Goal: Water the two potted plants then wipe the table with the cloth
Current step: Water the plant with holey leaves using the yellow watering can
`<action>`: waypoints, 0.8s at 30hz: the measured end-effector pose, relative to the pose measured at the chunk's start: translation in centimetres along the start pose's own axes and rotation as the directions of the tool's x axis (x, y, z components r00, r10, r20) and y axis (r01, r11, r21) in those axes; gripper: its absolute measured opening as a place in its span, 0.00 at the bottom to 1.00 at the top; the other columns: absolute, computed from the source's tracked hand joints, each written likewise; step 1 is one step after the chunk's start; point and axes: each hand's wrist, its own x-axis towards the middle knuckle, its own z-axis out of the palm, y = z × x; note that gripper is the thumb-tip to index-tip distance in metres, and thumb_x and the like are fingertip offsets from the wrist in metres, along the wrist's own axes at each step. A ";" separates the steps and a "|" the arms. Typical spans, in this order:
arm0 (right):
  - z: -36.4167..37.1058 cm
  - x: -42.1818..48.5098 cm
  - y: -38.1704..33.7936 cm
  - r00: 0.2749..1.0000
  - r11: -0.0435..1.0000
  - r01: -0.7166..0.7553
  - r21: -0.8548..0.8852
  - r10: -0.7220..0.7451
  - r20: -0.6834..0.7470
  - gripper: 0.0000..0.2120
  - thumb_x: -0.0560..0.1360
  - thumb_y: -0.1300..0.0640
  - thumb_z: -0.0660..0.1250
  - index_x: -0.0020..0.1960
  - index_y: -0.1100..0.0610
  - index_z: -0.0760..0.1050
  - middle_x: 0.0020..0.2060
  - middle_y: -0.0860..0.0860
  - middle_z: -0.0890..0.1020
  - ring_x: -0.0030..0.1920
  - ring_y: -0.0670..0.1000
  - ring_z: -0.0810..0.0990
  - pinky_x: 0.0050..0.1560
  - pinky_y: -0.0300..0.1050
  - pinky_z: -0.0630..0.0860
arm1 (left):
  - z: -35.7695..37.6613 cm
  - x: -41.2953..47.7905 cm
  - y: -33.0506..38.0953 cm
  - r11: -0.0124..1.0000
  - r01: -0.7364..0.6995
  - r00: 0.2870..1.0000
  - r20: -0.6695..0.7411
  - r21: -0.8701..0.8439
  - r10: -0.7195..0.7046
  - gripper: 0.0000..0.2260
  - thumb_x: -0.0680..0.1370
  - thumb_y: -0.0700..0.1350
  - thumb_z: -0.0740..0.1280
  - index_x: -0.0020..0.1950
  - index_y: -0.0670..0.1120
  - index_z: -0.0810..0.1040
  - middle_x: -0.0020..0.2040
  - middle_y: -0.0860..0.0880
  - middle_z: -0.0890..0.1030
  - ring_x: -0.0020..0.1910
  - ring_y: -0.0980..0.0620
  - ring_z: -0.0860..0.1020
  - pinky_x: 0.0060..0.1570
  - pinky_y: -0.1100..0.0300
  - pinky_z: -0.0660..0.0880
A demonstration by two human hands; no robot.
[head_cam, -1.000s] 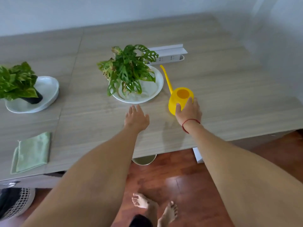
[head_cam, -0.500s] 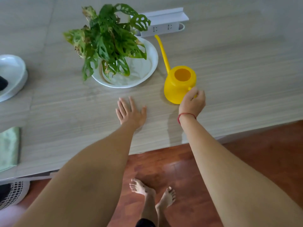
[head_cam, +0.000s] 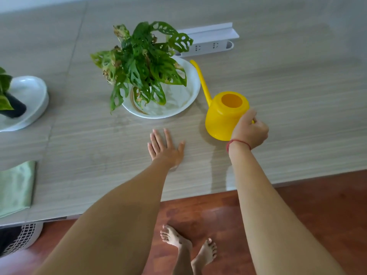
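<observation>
From the head camera, the main change was at the right hand (head_cam: 249, 132). A second earlier it had lain loosely over the near side of the yellow watering can (head_cam: 225, 114) with its fingers straight on the rim. Now its fingers were curled tight round the handle on the can's near right side, with only a sliver of yellow handle showing past the knuckles. The can stood in much the same spot on the worktop (head_cam: 288, 96), just right of the white dish (head_cam: 195, 86) holding the holed-leaf plant (head_cam: 145, 62), and its long spout pointed up and away along the dish rim. Whether its base had left the surface could not be told. This suggested the grasp was complete and the first watering was about to begin, with no pouring yet, while the second plant (head_cam: 5, 90) at the far left edge and the green cloth (head_cam: 15, 187) at the near left remained untouched. The right wrist, wearing a red thread, was cocked upward and the forearm reached in from the near edge. The left hand (head_cam: 165, 147) was open and held nothing, lying palm down on the worktop with its fingers spread, between the dish and the near edge.
</observation>
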 end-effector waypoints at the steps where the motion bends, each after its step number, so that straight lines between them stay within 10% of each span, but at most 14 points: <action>1: 0.0 0.1 -0.4 1.000 1.000 0.003 0.015 -0.003 0.001 0.26 0.72 0.46 0.56 0.36 0.67 0.79 0.29 0.59 0.72 0.34 0.55 0.68 0.35 0.42 0.60 | -0.2 0.0 0.0 1.000 0.004 1.000 0.015 0.005 -0.004 0.35 0.79 0.66 0.43 0.77 0.50 0.31 0.75 0.42 0.28 0.75 0.46 0.30 0.73 0.49 0.32; 10: 0.5 0.8 -5.1 0.997 0.985 0.054 0.163 -0.063 0.052 0.32 0.68 0.35 0.69 0.21 0.54 0.57 0.21 0.49 0.63 0.28 0.49 0.67 0.31 0.43 0.69 | -1.0 -0.3 0.3 0.999 0.011 0.996 0.085 0.034 -0.013 0.35 0.79 0.67 0.42 0.76 0.50 0.29 0.74 0.42 0.26 0.74 0.46 0.28 0.73 0.49 0.32; 24: 0.8 0.5 -11.5 0.932 0.934 0.349 0.073 -0.355 0.080 0.34 0.64 0.37 0.72 0.21 0.55 0.53 0.20 0.49 0.56 0.22 0.49 0.57 0.28 0.44 0.57 | -1.2 -0.3 0.1 1.000 0.001 0.995 0.101 -0.008 0.000 0.35 0.79 0.67 0.42 0.76 0.50 0.28 0.73 0.43 0.25 0.74 0.46 0.27 0.71 0.49 0.30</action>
